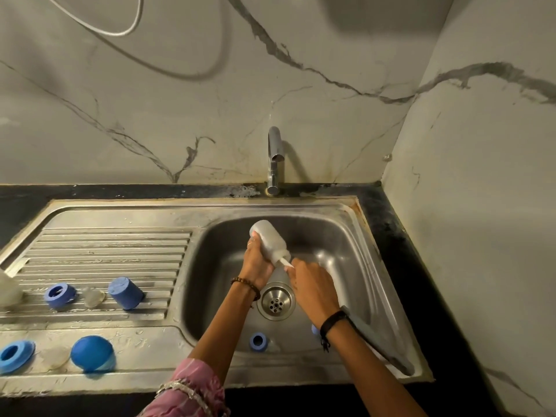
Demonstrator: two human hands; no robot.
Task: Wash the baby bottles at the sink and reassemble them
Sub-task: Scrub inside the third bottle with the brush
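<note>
Baby bottle, translucent plastic, held tilted over the sink basin, base toward 11 o'clock and mouth toward 5 o'clock. The left hand wraps the lower body of the bottle; the right hand grips a white brush handle entering the mouth. Judged light, stiff and, being wet, slippery: best held round the mid-body with curled fingers, not at the smooth base. Blue collars and caps lie on the draining board at 9 o'clock; another blue ring lies in the basin at 6 o'clock. The tap stands at 12 o'clock.
</note>
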